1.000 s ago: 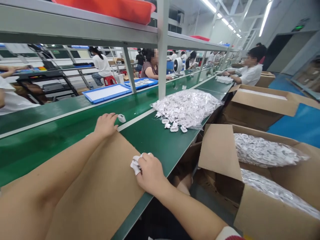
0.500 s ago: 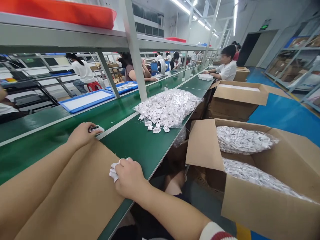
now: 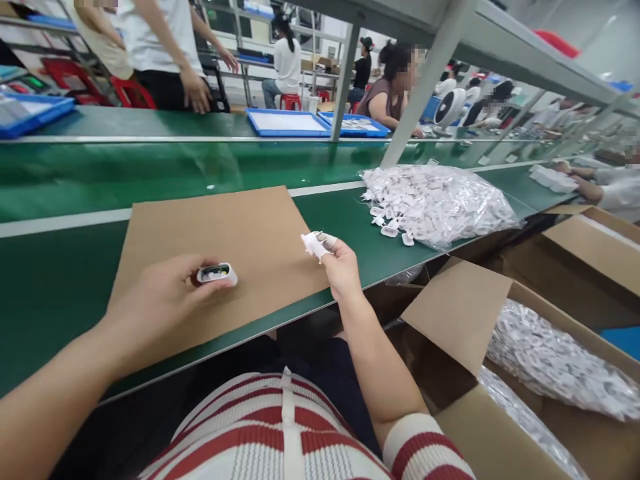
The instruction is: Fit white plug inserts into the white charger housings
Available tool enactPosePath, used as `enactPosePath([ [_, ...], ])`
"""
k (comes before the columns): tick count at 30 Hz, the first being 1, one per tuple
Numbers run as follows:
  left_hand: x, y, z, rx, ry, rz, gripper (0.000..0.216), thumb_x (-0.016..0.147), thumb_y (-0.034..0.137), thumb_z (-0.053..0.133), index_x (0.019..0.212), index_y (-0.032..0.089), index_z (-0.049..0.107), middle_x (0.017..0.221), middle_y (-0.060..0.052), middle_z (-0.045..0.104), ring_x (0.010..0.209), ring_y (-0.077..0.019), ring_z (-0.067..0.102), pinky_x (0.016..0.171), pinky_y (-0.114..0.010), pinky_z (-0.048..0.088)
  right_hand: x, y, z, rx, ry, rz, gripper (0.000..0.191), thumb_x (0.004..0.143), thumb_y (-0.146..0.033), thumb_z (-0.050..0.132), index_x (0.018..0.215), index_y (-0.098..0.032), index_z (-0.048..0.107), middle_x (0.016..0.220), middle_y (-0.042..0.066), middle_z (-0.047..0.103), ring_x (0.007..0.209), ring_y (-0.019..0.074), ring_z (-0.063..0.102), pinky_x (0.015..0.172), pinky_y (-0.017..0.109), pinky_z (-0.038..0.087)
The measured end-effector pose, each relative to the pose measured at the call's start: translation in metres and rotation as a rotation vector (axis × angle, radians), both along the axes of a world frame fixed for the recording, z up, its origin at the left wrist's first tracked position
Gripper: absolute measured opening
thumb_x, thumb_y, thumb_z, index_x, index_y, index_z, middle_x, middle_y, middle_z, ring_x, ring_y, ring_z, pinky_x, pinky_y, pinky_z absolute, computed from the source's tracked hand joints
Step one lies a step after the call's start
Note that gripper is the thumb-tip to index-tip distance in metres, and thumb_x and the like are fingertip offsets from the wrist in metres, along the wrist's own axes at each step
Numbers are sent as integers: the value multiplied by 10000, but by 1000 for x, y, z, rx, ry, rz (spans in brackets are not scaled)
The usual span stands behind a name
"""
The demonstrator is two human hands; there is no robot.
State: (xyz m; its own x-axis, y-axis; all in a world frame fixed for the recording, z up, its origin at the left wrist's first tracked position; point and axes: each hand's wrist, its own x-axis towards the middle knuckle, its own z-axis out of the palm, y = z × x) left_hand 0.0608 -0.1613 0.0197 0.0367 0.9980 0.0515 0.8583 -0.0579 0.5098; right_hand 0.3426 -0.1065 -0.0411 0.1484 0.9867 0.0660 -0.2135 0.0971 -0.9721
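Note:
My left hand [image 3: 167, 293] is closed around a small white oval plastic housing [image 3: 227, 275], its open end turned up and dark parts with a bit of yellow showing inside. It hovers over a flat cardboard sheet [image 3: 215, 230] on the green bench. Between the thumb and fingers of my right hand [image 3: 341, 267] is a small white plastic cap [image 3: 314, 245], held above the sheet's right edge. White covers sit on some of those fingertips. A clear bag of white plastic caps [image 3: 440, 203] lies beyond my right hand, several loose ones spilling from its near side.
Open cardboard boxes [image 3: 457, 313] with bagged white parts [image 3: 565, 360] stand at the bench's right. A green conveyor belt [image 3: 165, 170] runs behind the sheet. Blue trays [image 3: 287, 123] rest on the far side, where co-workers stand and sit. A metal post [image 3: 425, 87] rises behind the bag.
My view has swung left and down. My left hand has drawn the housing back over the cardboard. My right hand has turned up, bringing the white cap into clear view.

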Motion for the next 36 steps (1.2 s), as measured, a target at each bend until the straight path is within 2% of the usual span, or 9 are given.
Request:
enactPosePath([
  [4,12,-31,-34,99,-153,-9,469,895,677,671,1112,268,749,955,-40,721,784,-250,622,745,-364,480,-8,-14,16,14,3,85,385,713,-449,809,1003,-204,750,1021,64,770,895,194,704,708,294,516],
  [7,22,-36,-52,109,-415,66,560,837,627,746,1241,241,710,908,-49,704,735,-224,609,720,-353,509,-23,-28,21,26,-94,139,348,747,-426,818,1016,-216,752,983,49,768,876,197,713,705,304,529],
  [9,26,-36,-58,72,-562,93,625,796,594,790,1286,219,691,857,-39,687,690,-199,583,681,-333,510,-36,-37,20,66,-193,199,303,799,-398,800,1049,-233,757,1004,41,769,890,198,715,729,317,548],
  [13,26,-37,-61,65,-616,76,576,790,552,802,1250,217,715,774,-17,644,634,-178,534,632,-320,495,-56,-46,14,345,-494,302,203,925,-274,681,1113,-274,757,1105,29,762,1023,199,693,908,364,554],
  [17,25,-39,-63,98,-608,44,507,840,515,767,1255,231,705,800,-19,660,647,-189,565,651,-332,522,-66,-44,11,564,-731,323,253,979,-183,595,1159,-281,743,1108,35,754,1075,202,657,974,375,530],
  [25,23,-42,-70,112,-561,-27,395,952,453,701,1297,263,678,976,-27,717,774,-198,641,752,-334,535,-64,-46,26,695,-819,353,305,1010,-157,552,1231,-295,709,1090,37,741,1028,206,666,923,380,533],
  [32,23,-43,-72,134,-529,-5,438,951,445,710,1347,269,655,991,-32,710,798,-208,633,775,-345,539,-64,-39,19,661,-1022,447,247,988,-128,536,1106,-251,716,1040,59,718,988,236,639,868,392,505],
  [36,24,-44,-71,167,-432,-43,458,998,465,626,1408,261,617,1071,-52,718,888,-233,650,837,-364,536,-65,-40,20,683,-1094,434,238,974,-109,526,1083,-223,704,992,68,700,922,238,619,825,386,483],
])
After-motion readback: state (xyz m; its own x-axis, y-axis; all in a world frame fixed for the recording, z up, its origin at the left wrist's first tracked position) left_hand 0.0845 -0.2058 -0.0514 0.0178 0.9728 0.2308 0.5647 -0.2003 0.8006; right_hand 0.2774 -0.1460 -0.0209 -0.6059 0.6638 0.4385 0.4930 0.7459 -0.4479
